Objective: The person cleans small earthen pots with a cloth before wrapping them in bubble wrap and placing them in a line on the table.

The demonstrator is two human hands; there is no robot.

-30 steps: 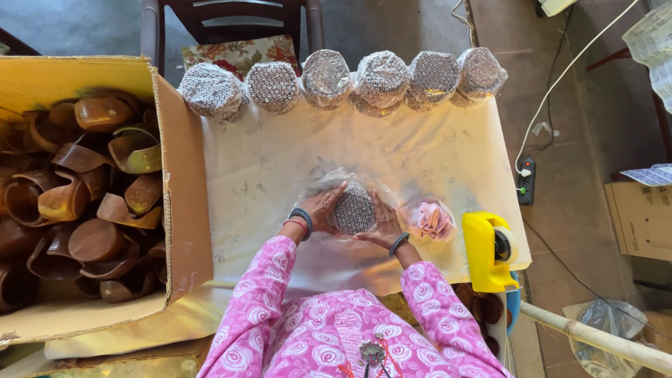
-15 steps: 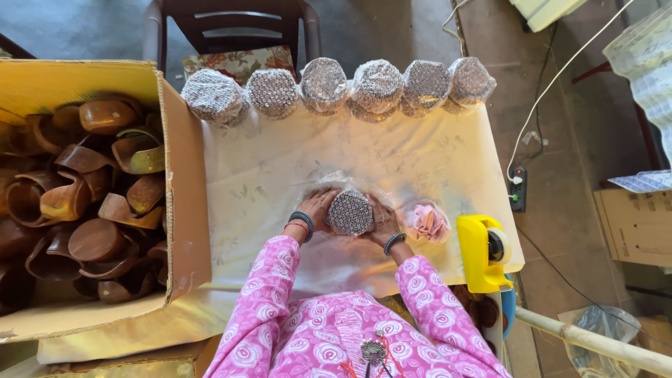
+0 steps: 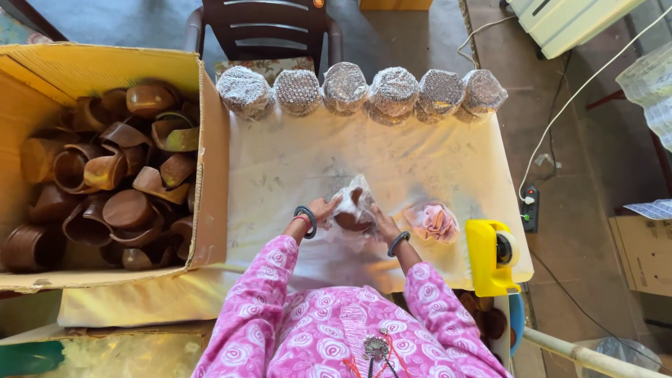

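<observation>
A brown clay cup [image 3: 352, 219] lies on its side on the cloth-covered table [image 3: 294, 161], partly covered in clear bubble wrap [image 3: 353, 197]. My left hand [image 3: 323, 209] grips its left side and my right hand [image 3: 383, 223] grips its right side. Both wrists wear dark bangles. Pink patterned sleeves fill the bottom of the view.
Several wrapped cups [image 3: 350, 89] stand in a row along the table's far edge. A large cardboard box [image 3: 210, 168] of loose brown clay cups [image 3: 112, 189] sits at the left. A pink crumpled bundle [image 3: 435, 222] and a yellow tape dispenser [image 3: 490, 255] lie at the right. A dark chair [image 3: 266, 31] stands beyond.
The cup stood with its wrapped top toward the camera; now it is tipped on its side and the wrap bunches up above it. Both hands stay on it.
</observation>
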